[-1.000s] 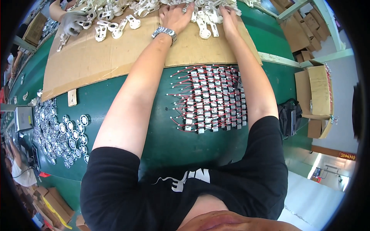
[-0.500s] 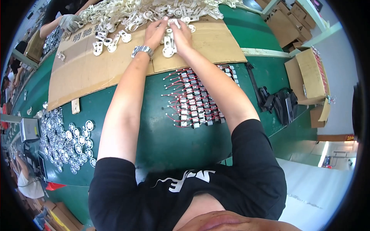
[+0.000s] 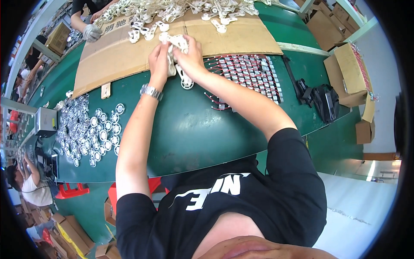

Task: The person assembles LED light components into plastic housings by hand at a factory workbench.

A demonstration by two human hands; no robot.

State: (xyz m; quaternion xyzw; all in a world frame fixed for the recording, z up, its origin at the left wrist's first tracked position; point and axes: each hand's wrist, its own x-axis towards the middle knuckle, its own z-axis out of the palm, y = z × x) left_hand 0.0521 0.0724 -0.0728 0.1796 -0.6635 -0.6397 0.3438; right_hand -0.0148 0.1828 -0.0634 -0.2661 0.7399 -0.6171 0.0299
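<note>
My left hand (image 3: pixel 159 62) and my right hand (image 3: pixel 190 57) are closed together round a bunch of white plastic parts (image 3: pixel 186 80). The parts are long, with round ring-like ends; one hangs below my fingers and others stick out above them. My palms hide how many there are. Both hands are over the near edge of the cardboard sheet (image 3: pixel 125 60), where it meets the green table (image 3: pixel 189 129). Beyond them lies a large heap of similar white parts (image 3: pixel 172 11), with a few loose ones at its near side.
Rows of small silver motors (image 3: pixel 250 73) with red wires lie right of my hands. Many shiny round rings (image 3: pixel 92 134) cover the table's left. A black bag (image 3: pixel 325 103) and open carton (image 3: pixel 345 82) are at the right. A co-worker's gloved hand (image 3: pixel 92 33) rests by the cardboard's far left.
Both hands have drawn back from the heap toward me, bringing a bunch of white parts. My view has shifted, showing more floor. The co-worker's gloved hand has moved away from the heap.
</note>
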